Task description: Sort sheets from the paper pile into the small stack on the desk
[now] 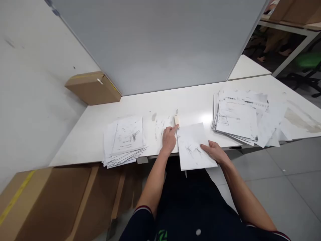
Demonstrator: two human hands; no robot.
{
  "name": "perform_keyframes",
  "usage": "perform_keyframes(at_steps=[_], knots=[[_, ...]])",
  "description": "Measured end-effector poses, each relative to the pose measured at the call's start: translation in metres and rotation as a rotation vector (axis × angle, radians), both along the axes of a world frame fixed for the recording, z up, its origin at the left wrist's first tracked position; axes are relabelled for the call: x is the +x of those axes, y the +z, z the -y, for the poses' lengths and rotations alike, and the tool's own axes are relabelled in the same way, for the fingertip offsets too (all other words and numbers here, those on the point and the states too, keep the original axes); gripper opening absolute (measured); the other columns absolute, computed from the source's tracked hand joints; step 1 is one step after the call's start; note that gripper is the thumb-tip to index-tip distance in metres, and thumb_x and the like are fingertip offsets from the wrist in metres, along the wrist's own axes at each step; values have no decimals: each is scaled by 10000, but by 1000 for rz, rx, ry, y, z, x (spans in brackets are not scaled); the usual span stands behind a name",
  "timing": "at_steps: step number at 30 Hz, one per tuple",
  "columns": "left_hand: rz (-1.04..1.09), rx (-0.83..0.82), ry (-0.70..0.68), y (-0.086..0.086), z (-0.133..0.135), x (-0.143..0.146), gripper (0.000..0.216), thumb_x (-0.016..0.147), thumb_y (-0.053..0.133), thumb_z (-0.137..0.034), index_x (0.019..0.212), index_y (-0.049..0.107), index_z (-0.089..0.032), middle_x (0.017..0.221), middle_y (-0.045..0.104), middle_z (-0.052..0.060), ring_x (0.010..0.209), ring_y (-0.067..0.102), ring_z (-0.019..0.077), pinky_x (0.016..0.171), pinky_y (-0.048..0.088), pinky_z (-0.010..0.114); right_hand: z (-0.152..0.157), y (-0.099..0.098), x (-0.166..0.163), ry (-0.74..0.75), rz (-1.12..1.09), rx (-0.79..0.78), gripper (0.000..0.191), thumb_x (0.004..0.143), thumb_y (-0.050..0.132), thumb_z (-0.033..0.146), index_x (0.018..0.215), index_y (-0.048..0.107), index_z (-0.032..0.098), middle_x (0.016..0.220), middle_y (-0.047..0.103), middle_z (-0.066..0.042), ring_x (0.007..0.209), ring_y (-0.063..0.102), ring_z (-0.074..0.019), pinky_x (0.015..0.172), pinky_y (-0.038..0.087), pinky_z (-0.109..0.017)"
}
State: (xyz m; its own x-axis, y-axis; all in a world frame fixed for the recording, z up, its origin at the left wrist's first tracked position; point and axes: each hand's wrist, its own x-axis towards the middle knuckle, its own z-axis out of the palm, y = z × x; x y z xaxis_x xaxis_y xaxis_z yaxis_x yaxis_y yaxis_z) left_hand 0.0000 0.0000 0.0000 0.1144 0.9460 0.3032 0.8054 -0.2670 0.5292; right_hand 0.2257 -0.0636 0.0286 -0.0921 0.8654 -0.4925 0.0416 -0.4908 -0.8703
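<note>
Tall grey board (160, 43) at back, closing off rear; white wall (30, 83) at L. In front, white desk (140, 103), stained in spots. Below at lower L, cardboard boxes (65, 197), yellow tape (18, 194) on one. Upper R, 2nd table (286, 29), w/ cardboard (298, 11) on top; green chair (308, 61) nearby, partly cut off. On desk's back L corner, tilted carton (94, 90) by wall & board. R side, big untidy pile (237, 117), some sheets past front edge. L side, smaller stack (126, 139), also past edge. In betw., marked paper (194, 139), partly on desk, near end overhanging. R hand (216, 152) pinching its R side, thumb on top, other fingers hidden. L hand (169, 140) half-curled by paper's L edge, index out to small cream block (176, 119), fingertip at near end; can't tell if gripping. Just L of block, grey smudges (153, 116).
</note>
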Motion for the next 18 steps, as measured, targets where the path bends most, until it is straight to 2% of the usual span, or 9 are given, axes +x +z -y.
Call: perform_keyframes(at_steps=[4,8,11,13,14,16,18], knots=[[19,39,-7,1,2,-1,555,815,300,-46,1325,395,-242,997,505,90,934,471,198,848,416,350,1,4,4,-31,11,14,317,698,642,351,934,614,141,832,711,-69,677,656,-203,559,505,-268],[146,93,17,3,13,-4,475,886,268,-147,1355,323,-195,1037,534,104,967,496,184,826,436,322,-2,19,27,-131,136,57,370,700,650,369,992,606,146,801,705,-64,635,648,-189,511,502,-260],[156,160,31,4,31,-9,423,898,297,-185,1313,379,-186,1019,571,95,961,513,175,838,438,319,-13,39,57,-293,308,119,375,707,641,368,1005,602,143,826,696,-75,633,636,-181,503,500,-265],[121,222,29,4,47,-18,384,891,343,-185,1263,439,-185,987,601,82,940,525,170,846,438,319,-25,53,81,-417,503,148,364,698,650,361,984,603,142,859,687,-90,682,629,-193,523,496,-271],[99,264,37,5,54,-25,360,884,369,-178,1229,471,-185,973,614,77,926,532,166,845,438,318,-32,58,94,-477,597,158,373,696,647,376,987,599,147,865,680,-98,720,626,-214,531,494,-284],[53,356,94,7,68,-44,300,864,423,-165,1142,534,-183,953,634,70,900,546,162,838,438,319,-41,66,120,-493,717,157,444,708,618,452,1035,583,155,910,662,-125,822,615,-272,577,500,-332],[6,436,211,11,78,-70,232,843,467,-169,1048,577,-178,930,643,70,884,555,168,837,434,335,-45,67,142,-533,845,221,527,732,570,504,1139,529,172,1001,635,-141,985,562,-328,678,495,-388]])
